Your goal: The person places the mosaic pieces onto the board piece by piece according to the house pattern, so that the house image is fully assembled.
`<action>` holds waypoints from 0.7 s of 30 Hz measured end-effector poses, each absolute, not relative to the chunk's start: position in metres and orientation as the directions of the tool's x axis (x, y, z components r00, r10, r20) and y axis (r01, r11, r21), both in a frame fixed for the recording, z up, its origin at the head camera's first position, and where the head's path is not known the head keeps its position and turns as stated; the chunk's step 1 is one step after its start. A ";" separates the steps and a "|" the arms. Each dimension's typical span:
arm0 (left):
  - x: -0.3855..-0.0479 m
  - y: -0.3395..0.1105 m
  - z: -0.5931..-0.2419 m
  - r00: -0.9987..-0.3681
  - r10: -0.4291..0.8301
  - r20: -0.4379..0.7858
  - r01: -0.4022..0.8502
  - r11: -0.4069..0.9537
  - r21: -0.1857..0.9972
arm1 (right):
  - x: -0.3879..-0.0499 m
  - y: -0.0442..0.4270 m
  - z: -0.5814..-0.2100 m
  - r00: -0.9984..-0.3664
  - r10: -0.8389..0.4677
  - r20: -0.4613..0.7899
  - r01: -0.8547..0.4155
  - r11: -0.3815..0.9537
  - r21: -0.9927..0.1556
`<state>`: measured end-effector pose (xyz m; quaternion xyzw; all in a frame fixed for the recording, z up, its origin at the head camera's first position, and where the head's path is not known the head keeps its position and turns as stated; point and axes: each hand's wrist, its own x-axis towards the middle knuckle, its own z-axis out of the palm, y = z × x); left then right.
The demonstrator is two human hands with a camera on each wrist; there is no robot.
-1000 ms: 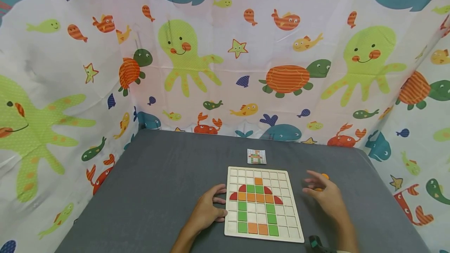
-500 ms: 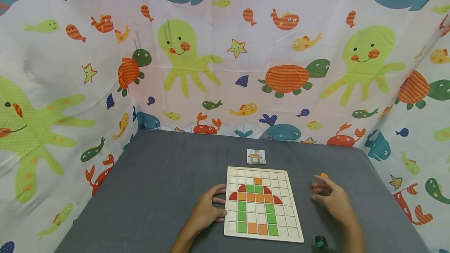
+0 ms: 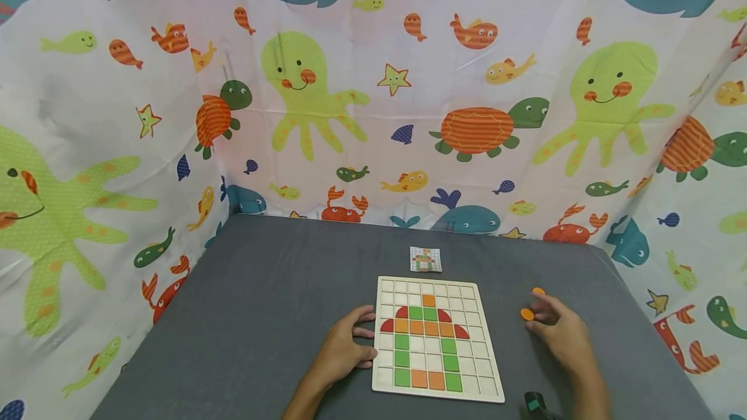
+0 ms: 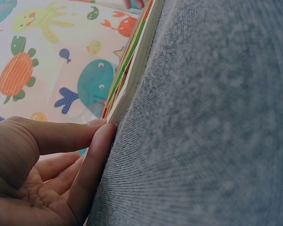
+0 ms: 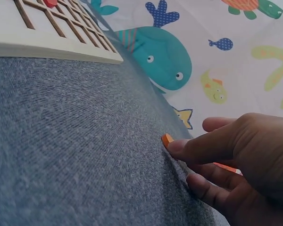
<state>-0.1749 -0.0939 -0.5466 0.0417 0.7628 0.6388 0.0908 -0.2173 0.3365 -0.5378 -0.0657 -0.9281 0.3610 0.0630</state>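
Note:
A square wooden grid board [image 3: 481, 381] lies on the grey table. Green, orange and red pieces on it form a pattern. My left hand [image 3: 338, 350] rests its fingertips along the board's left edge; in the left wrist view, fingertips [image 4: 107, 132] touch the board's side. To the right of the board, my right hand [image 3: 563, 336] is beside a flat orange disc [image 3: 527, 314]. The right wrist view shows one fingertip against the orange disc [image 5: 166, 140], with the other fingers loosely bent behind it. Another orange piece [image 3: 539, 291] lies just beyond this hand, partly covered.
A small printed card [image 3: 425, 259] with a grid picture lies behind the board. Near the front edge, a dark device [image 3: 535, 402] is by the right wrist. A sea-animal curtain [image 3: 350, 102] borders the table at the back and sides.
My right hand has shifted to the right, uncovering the nearer orange disc, which stays at about the same spot. The left hand and the board have not visibly moved.

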 end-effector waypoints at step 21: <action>-0.175 -0.094 -0.547 -0.979 0.180 -0.091 -0.053 0.204 0.977 | -0.221 0.333 -0.540 -0.984 0.166 0.064 0.090 0.772 -0.629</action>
